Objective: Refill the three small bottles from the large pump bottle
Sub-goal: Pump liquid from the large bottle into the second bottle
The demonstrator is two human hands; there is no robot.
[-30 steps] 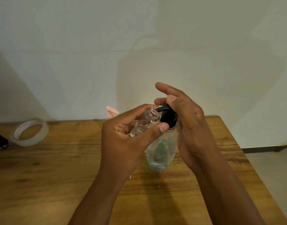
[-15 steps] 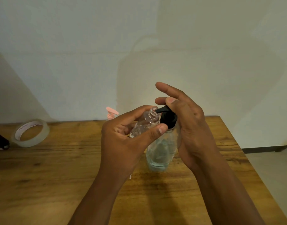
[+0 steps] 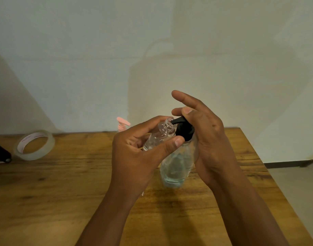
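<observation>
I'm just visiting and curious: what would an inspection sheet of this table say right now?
Surface: wooden table, worn grain.
Job's things: large pump bottle upright, black pump; its spout meets the open neck of a tilted small bottle.
Clutter: tape roll far left; pink pump top behind the hands; dark object at the left edge.
Hands: left hand grips the small bottle; right hand rests on the pump.
Cables: nothing seen.
Surroundings: plain wall, floor at right.
</observation>
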